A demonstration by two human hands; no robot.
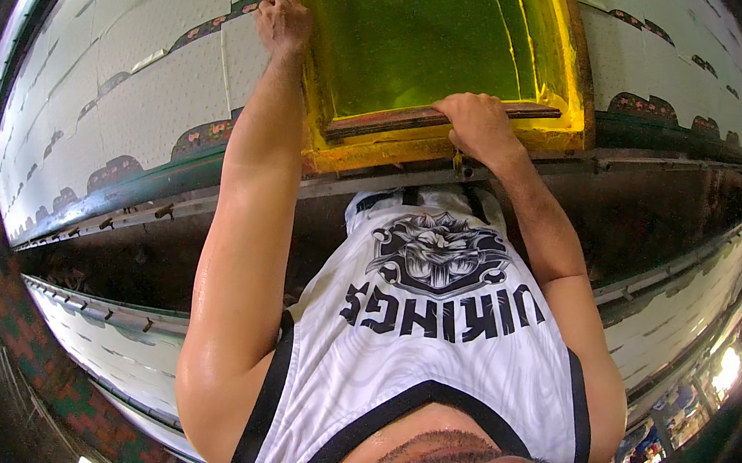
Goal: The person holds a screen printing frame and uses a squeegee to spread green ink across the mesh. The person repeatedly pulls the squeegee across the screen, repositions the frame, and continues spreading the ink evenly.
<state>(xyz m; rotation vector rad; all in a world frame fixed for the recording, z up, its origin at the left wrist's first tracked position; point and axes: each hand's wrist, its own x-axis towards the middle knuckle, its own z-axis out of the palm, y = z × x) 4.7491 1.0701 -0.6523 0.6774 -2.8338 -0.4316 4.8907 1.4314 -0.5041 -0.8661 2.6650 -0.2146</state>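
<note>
A screen printing frame [580,50] with yellow-stained wooden sides and a green mesh [392,35] lies on the long table before me. My left hand [282,23] is closed on the frame's left side, its index finger stretched along the edge. Across the near end of the screen lies a long brown squeegee [382,122]. My right hand [483,128] grips it right of its middle, fingers over the top. Bright yellow ink coats the inner border and streaks the mesh at the right. Whatever lies beneath the frame is hidden.
White cloth [170,75] with dark floral patches covers the table on both sides of the frame. A metal rail [202,205] with small stops runs along the near table edge. Behind me, past a dark aisle, stands another long cloth-covered table [98,329].
</note>
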